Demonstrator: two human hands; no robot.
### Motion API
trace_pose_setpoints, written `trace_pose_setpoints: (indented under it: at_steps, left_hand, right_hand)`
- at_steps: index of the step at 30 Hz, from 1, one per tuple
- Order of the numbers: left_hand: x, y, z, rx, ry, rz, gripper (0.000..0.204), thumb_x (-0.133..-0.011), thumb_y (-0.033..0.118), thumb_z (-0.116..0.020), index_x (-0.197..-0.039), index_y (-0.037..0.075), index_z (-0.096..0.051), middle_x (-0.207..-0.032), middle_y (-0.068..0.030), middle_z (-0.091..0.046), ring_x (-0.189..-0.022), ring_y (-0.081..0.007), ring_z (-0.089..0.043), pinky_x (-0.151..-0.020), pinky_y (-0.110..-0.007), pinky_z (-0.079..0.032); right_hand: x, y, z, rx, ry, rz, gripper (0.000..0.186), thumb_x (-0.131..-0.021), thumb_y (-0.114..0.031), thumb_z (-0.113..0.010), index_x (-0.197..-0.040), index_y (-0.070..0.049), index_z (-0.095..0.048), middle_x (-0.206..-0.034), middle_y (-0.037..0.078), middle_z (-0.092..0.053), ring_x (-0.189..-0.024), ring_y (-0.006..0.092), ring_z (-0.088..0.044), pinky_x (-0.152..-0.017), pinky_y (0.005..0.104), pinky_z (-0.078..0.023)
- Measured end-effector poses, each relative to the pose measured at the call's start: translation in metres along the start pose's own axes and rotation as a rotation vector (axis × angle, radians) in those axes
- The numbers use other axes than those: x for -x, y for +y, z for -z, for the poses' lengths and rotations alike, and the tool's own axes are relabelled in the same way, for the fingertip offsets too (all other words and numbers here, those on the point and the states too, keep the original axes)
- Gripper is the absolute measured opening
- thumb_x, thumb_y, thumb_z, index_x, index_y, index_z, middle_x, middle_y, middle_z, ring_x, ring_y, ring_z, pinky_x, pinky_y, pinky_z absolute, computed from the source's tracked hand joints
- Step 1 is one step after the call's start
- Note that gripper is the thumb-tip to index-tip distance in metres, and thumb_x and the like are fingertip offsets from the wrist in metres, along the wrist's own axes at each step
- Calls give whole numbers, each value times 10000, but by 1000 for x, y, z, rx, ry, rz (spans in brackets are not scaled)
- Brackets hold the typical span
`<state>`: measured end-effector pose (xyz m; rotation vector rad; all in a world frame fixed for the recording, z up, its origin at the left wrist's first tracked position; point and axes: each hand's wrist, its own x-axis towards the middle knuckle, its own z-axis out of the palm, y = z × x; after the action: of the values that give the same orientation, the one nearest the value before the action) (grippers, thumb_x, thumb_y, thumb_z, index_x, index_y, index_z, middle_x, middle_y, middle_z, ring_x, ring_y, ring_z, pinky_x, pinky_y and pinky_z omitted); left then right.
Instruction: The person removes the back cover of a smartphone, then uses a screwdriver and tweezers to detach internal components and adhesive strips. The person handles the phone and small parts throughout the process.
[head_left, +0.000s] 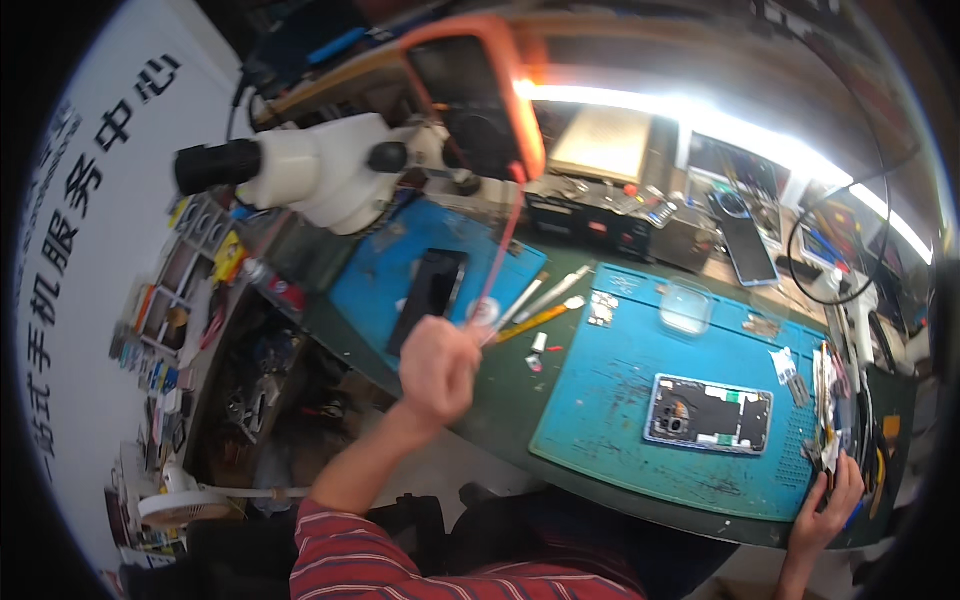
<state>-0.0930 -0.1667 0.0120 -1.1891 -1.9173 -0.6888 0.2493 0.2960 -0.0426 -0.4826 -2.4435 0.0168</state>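
My left hand (440, 372) is raised over the left part of the bench, its fingers closed into a fist. A thin red test lead (503, 240) runs taut from an orange-cased multimeter (475, 95) down to this fist. Under the hand, a dark phone (430, 295) lies on the smaller blue mat. At the right end of the bench, my right hand (832, 503) has its fingers curled at a row of slim tools (826, 400); what they pinch is too small to name. An opened phone (708, 414), its inner parts showing, lies on the larger blue mat (610, 420).
A white microscope (315, 170) stands at the back left. Behind the large mat are a clear plastic box (686, 308) and another phone (745, 240). A yellow-handled tool (540, 319) lies between the mats. A white fan (185, 508) is at the lower left.
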Motion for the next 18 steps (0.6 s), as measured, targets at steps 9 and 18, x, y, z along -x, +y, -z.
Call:
trace_pose_setpoints:
  at_steps: [9,18]
  left_hand:
    - [79,-212,99,-752,-56,694,433,-964,134,-681,-1357,-22,-592,-1200,-214,-661,-1091,-389,-662,-947,-483,-526]
    - [108,-205,114,-669,-162,688,332,-969,167,-690,-1212,-41,-600,-1122,-223,-601,-1043,-417,-622,-899,-515,-505]
  right_hand:
    - [23,17,-15,54,165,-37,371,-1076,-9,-557,-1443,46,-574,-1455,203,-600,-1359,369,-560,-1147,470,-419]
    - [37,-185,19,-261,236,412,444,-1023,-113,-608,-1459,-38,-560,-1172,160,-724,-1004,334,-687,-909,461,-558]
